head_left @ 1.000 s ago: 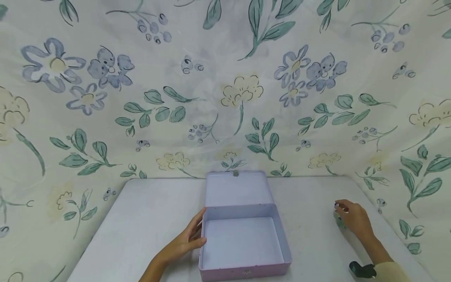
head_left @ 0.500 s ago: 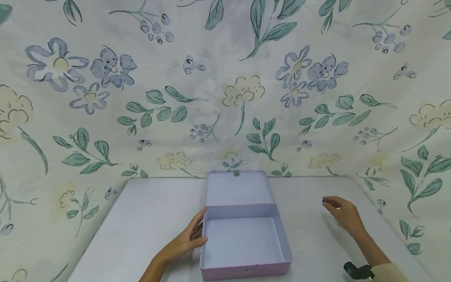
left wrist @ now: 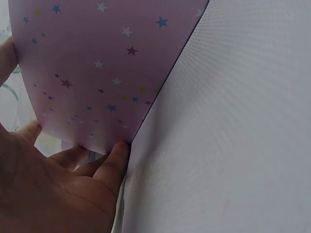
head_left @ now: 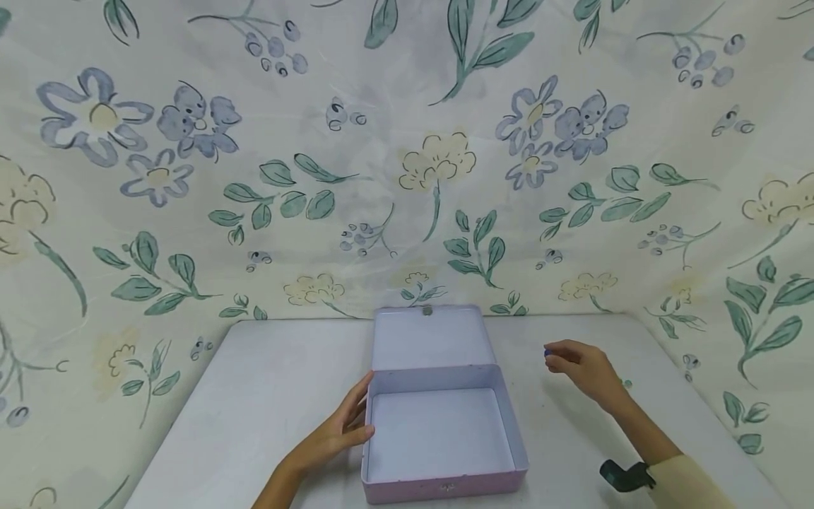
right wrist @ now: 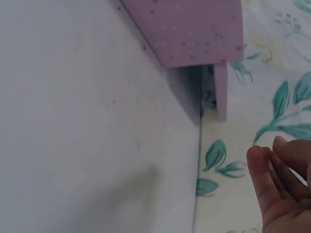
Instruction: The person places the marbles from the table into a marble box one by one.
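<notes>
so, star-printed box (head_left: 407,491): opened
left hand (head_left: 327,437): spread against it
right hand (head_left: 585,371): pinches blue piece (head_left: 547,353) outside, toward table's (head_left: 280,389) right edge

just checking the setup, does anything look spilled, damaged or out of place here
Nothing much stands out: the box sits flat, lid open, with no spill showing. Only a few dark specks mark the table.

free air between the hands (head_left: 324,433) (head_left: 584,371) over the box (head_left: 445,488), its right wall (head_left: 512,428) in the way, its lid (head_left: 434,339) behind
</notes>
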A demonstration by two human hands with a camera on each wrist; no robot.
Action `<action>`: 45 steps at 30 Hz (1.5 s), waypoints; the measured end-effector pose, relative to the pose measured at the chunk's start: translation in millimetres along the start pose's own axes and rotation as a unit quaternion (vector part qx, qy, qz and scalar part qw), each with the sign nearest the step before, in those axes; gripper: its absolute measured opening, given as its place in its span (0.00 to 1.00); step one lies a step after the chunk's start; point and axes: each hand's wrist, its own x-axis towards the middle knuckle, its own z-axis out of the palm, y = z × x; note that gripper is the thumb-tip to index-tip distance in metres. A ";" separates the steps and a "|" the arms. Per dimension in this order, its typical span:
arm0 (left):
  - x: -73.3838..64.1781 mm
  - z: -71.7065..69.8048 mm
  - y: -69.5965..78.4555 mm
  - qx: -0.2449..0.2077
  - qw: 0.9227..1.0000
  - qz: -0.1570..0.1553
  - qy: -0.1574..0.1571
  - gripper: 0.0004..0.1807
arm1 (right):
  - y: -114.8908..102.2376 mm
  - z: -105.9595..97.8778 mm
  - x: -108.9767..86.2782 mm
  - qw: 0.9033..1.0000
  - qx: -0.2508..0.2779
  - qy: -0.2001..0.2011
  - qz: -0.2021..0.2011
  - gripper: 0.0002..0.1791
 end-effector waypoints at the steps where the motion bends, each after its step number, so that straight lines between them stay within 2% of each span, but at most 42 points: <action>1: 0.2 -0.2 0.1 0.001 1.000 0.001 0.000 0.47 | -3.0 1.1 1.6 1.000 0.005 -0.006 -0.001 0.16; 11: 3.7 -2.6 1.4 0.001 1.000 0.012 -0.004 0.47 | -35.4 15.3 18.0 0.998 0.025 -0.053 -0.039 0.17; 18: 2.8 0.1 -0.4 0.000 1.000 0.012 -0.002 0.46 | -56.5 34.9 23.5 0.993 0.033 -0.094 -0.065 0.17; 30: -0.3 -0.7 -2.7 -0.002 1.000 0.003 -0.002 0.47 | -90.7 66.1 37.5 0.979 0.048 -0.150 -0.127 0.15; 38: 0.7 0.1 -2.6 0.001 1.000 0.009 -0.002 0.46 | -110.8 86.0 45.5 0.973 0.039 -0.176 -0.145 0.12; 45: 1.0 0.6 -2.8 0.001 1.000 0.000 0.006 0.47 | -126.2 109.6 50.2 0.962 0.032 -0.215 -0.167 0.13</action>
